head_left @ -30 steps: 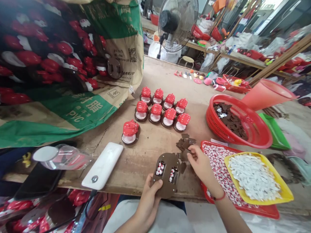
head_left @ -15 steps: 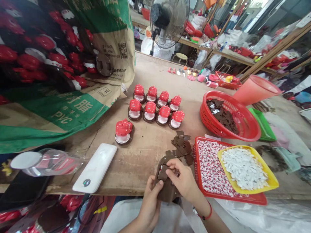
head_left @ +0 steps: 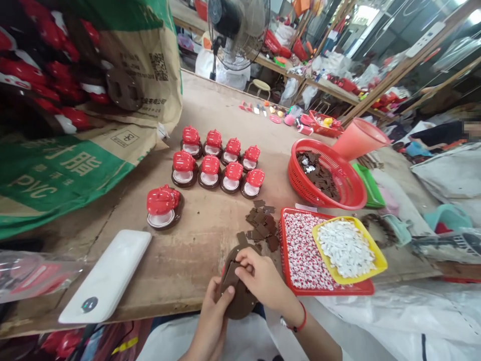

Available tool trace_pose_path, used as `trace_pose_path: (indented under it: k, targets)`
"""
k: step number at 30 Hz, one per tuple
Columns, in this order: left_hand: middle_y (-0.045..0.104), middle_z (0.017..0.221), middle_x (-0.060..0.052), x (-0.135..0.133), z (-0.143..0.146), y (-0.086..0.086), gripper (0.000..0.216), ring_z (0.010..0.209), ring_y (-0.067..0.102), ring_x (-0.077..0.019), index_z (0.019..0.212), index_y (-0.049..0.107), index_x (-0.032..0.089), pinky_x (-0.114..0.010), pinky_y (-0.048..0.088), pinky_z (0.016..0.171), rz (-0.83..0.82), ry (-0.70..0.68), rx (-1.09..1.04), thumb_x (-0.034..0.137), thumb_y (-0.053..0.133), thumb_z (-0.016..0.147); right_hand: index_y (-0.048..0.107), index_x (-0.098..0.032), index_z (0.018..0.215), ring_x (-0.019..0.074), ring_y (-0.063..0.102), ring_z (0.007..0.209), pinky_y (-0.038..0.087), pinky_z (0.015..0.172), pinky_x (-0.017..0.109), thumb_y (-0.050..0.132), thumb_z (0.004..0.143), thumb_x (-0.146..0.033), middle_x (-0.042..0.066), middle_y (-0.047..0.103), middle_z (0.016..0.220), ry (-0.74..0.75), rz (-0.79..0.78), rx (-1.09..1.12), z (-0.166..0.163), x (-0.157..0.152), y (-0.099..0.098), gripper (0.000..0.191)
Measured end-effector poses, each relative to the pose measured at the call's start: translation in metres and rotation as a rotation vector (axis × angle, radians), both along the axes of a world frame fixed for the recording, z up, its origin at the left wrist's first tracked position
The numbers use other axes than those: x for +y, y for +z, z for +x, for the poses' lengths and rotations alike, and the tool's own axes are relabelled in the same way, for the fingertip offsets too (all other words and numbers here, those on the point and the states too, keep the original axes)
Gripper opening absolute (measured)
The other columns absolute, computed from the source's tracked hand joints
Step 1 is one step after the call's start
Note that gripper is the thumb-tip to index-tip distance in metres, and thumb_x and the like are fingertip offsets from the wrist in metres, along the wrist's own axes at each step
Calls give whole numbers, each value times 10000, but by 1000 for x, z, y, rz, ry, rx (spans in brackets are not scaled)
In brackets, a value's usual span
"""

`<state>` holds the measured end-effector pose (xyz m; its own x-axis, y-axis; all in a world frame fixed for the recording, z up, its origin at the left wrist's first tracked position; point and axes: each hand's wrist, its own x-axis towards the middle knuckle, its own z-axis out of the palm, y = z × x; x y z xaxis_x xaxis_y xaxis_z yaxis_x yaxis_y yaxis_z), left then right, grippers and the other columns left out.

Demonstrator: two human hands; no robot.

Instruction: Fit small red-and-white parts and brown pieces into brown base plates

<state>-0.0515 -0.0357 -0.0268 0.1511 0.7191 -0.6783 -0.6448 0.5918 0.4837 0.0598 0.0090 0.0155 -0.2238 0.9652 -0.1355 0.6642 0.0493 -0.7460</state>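
Near the table's front edge my left hand (head_left: 217, 306) grips a brown oval base (head_left: 240, 301), its thumb lying across the face. My right hand (head_left: 259, 276) is closed over the same base, its fingertips on a flat brown plastic piece (head_left: 230, 273) at an opening there. Just beyond lies a pile of loose brown pieces (head_left: 263, 225). Several red-topped figures (head_left: 209, 170) on brown bases stand in two rows, and a single red figure (head_left: 162, 203) sits nearer me on the left.
To the right are a red tray (head_left: 300, 250) of small red-and-white parts, a yellow tray (head_left: 347, 248) of white parts and a red basket (head_left: 326, 175) of brown pieces. A white phone-like device (head_left: 107, 276) lies left. Behind it stands a large sack (head_left: 75, 170).
The whole view has shifted, so things on the table appear further left. The brown piece now sits flatter over the base's opening, with my right fingertips still on it.
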Motion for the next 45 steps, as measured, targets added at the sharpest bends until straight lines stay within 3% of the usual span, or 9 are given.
trace_pose_path:
  k: [8,15,21,27,33,36,40,42,45]
  targets:
    - [591,551,55,4,-2,1,292,549,508,-103,603,493,182,-181,400,506,16,-45,95,304,733,491,487,-155,827,187,599,568,373,464,245,444,785,-194,48,632,640,323,168,-670,-3,0,20,72]
    - [600,541,54,14,-9,-5,351,563,505,-110,575,497,176,-174,395,507,45,-155,186,366,754,429,456,-156,828,182,604,536,384,424,240,454,813,-307,28,621,611,529,280,-781,-3,16,27,151]
    - [595,538,48,24,-14,-8,411,555,514,-132,613,518,178,-188,404,483,15,-178,225,411,759,375,471,-161,910,236,623,597,429,476,287,443,706,-615,64,646,663,322,230,-805,5,34,20,498]
    - [586,529,43,26,-13,-6,395,527,500,-119,568,511,171,-181,397,464,32,-221,234,421,754,383,553,-172,831,234,623,670,432,544,297,417,744,-579,76,659,728,233,53,-728,17,38,24,438]
    - [551,497,61,30,-15,-6,406,509,500,-122,602,508,187,-181,397,437,-25,-201,225,422,755,382,582,-182,812,151,596,643,420,567,231,501,754,-446,17,647,723,87,159,-437,16,31,4,282]
    - [550,490,63,28,-16,-6,410,499,500,-118,591,506,191,-178,398,427,-48,-186,210,419,761,365,565,-186,903,105,563,564,418,558,194,452,796,-332,-24,615,635,-139,191,-180,51,28,1,214]
    - [607,576,57,26,-15,-1,337,547,534,-109,659,542,205,-166,414,458,-107,-146,160,363,746,443,558,-149,886,155,566,639,426,606,252,390,790,-308,44,621,735,-501,254,-451,133,25,4,251]
    - [628,609,49,26,-14,1,297,572,554,-108,707,562,211,-156,408,460,-123,-123,159,329,728,490,552,-142,917,172,570,717,420,667,272,365,772,-229,64,618,796,-415,151,-708,168,23,0,252]
    - [655,672,39,27,-15,0,271,590,574,-114,755,571,220,-165,416,466,-155,-107,144,306,704,535,569,-141,872,172,571,754,413,700,264,367,718,-134,65,616,793,-301,70,-786,195,19,-10,254]
